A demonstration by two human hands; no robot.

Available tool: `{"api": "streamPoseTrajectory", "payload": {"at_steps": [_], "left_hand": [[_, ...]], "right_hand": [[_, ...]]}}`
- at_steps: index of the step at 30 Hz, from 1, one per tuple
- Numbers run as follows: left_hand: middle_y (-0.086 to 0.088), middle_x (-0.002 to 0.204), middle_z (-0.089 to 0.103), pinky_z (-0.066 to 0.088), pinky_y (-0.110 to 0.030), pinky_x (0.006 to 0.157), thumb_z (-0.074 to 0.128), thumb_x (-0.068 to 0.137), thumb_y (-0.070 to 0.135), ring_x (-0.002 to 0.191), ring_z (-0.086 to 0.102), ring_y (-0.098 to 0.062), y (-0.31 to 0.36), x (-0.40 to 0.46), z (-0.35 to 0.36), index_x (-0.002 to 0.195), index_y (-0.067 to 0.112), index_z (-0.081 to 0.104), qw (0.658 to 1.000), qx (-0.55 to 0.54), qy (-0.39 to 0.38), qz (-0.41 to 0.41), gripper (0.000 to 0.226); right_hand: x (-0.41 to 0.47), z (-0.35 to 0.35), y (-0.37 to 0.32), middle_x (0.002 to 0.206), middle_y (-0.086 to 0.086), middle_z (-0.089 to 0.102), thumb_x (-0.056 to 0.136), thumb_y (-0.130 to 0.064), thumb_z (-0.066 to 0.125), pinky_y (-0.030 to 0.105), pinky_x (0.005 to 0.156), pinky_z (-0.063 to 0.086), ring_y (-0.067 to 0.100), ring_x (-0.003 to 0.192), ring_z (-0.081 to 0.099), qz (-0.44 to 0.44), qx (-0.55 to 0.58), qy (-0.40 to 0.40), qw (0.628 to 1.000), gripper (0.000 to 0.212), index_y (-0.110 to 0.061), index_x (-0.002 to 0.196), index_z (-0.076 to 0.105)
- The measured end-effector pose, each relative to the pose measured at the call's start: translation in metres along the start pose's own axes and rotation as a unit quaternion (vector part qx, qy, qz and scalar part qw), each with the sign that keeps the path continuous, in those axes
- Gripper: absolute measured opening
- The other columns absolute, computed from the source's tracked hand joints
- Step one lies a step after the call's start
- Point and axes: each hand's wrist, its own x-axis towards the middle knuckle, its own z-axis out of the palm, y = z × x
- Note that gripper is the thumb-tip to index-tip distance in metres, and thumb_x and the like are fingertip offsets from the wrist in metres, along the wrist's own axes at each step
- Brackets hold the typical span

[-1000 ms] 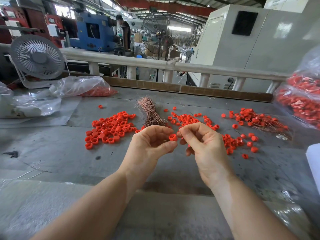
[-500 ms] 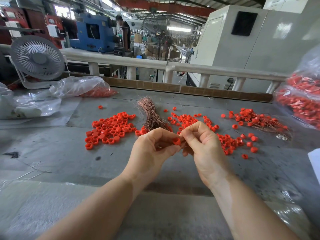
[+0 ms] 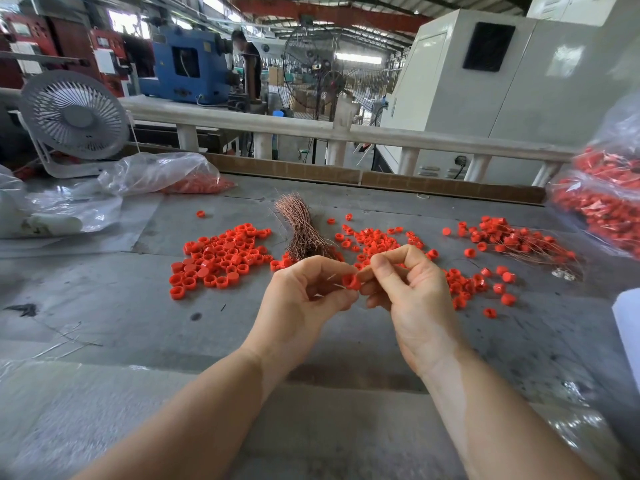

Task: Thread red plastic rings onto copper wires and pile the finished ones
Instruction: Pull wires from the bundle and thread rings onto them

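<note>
While pinching one ring (image 3: 351, 282) between left hand (image 3: 304, 303) and right hand (image 3: 412, 299) fingertips, feeding wire (image 3: 332, 278) through, spares (image 3: 218, 261) within reach.

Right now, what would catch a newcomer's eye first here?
Two hands meet mid-table: the left hand and right hand pinch one red ring between them. Behind them a copper wire bundle lies between spreads of loose red rings. A white fan stands far left.
</note>
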Motion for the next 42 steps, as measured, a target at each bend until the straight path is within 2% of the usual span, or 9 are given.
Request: {"api": "streamPoseTrajectory", "payload": {"at_steps": [9,13,18,21,23,27,35,38,42], "left_hand": [[0.006,0.071,0.071,0.052,-0.017,0.063,0.065,0.076,-0.012,0.064,0.062,-0.008,-0.001,0.0,0.0,0.087,0.017,0.069,0.999,-0.034,0.006,-0.031,0.031],[0.009,0.067,0.069,0.053,-0.017,0.062,0.065,0.077,-0.012,0.063,0.061,-0.005,-0.004,0.001,0.0,0.084,0.017,0.069,0.997,-0.029,0.023,-0.061,0.03],[0.009,0.065,0.068,0.055,-0.019,0.065,0.066,0.078,-0.008,0.062,0.062,-0.005,-0.01,0.002,-0.003,0.083,0.019,0.068,0.993,-0.014,0.066,-0.093,0.028],[0.007,0.068,0.068,0.054,-0.018,0.064,0.066,0.078,-0.007,0.062,0.062,-0.005,-0.011,0.002,-0.003,0.081,0.02,0.068,0.992,-0.018,0.071,-0.104,0.028],[0.007,0.068,0.068,0.055,-0.018,0.064,0.067,0.078,-0.007,0.062,0.062,-0.004,-0.012,0.003,-0.003,0.081,0.021,0.068,0.991,-0.015,0.072,-0.108,0.028],[0.006,0.07,0.068,0.055,-0.018,0.064,0.067,0.078,-0.007,0.062,0.062,-0.003,-0.013,0.003,-0.003,0.081,0.021,0.068,0.991,-0.009,0.077,-0.111,0.028],[-0.003,0.078,0.068,0.053,-0.017,0.062,0.066,0.08,-0.005,0.068,0.063,-0.009,-0.011,0.003,-0.004,0.085,0.015,0.068,0.987,-0.047,0.081,-0.128,0.021],[-0.005,0.08,0.068,0.055,-0.019,0.064,0.065,0.081,-0.003,0.07,0.063,-0.011,-0.01,0.003,-0.005,0.088,0.013,0.068,0.984,-0.068,0.073,-0.145,0.017],[-0.007,0.081,0.066,0.052,-0.017,0.06,0.062,0.084,-0.002,0.07,0.062,-0.013,-0.01,0.004,-0.004,0.087,0.011,0.066,0.979,-0.101,0.062,-0.164,0.013]], "right_hand": [[0.0,-0.002,-0.001,0.064,0.002,0.069,0.09,-0.006,0.056,0.017,0.045,0.045,0.008,0.054,0.062,0.014,-0.015,0.008,1.0,0.016,-0.013,0.076,0.059],[0.001,-0.005,0.004,0.061,0.0,0.068,0.09,-0.006,0.058,0.019,0.045,0.044,0.007,0.053,0.059,0.017,-0.113,0.025,0.993,0.017,-0.014,0.075,0.06],[0.0,-0.008,0.01,0.061,-0.004,0.064,0.089,-0.012,0.059,0.031,0.061,0.048,0.018,0.062,0.061,-0.012,-0.368,0.04,0.929,0.02,-0.02,0.071,0.061],[-0.002,-0.009,0.008,0.065,-0.001,0.064,0.091,-0.015,0.056,0.031,0.061,0.04,0.019,0.066,0.057,-0.027,-0.45,0.031,0.892,0.02,-0.013,0.072,0.064],[-0.002,-0.009,0.008,0.067,0.006,0.064,0.092,-0.015,0.054,0.035,0.063,0.042,0.025,0.068,0.057,-0.027,-0.479,0.021,0.877,0.024,-0.006,0.072,0.064],[-0.001,-0.01,0.008,0.069,0.011,0.064,0.092,-0.014,0.052,0.039,0.064,0.046,0.03,0.071,0.058,-0.011,-0.497,0.02,0.867,0.025,-0.004,0.073,0.063],[-0.001,-0.011,0.008,0.088,0.002,0.068,0.094,-0.021,0.05,0.03,0.066,0.045,0.026,0.085,0.06,0.046,-0.542,0.043,0.838,0.016,-0.022,0.095,0.067],[-0.002,-0.011,0.007,0.091,0.0,0.069,0.094,-0.019,0.051,0.03,0.067,0.045,0.024,0.087,0.06,0.036,-0.529,0.039,0.847,0.017,-0.023,0.098,0.067],[-0.002,-0.01,0.007,0.095,-0.001,0.07,0.091,-0.012,0.054,0.031,0.076,0.048,0.021,0.091,0.061,0.003,-0.464,0.037,0.885,0.02,-0.021,0.099,0.07]]}}
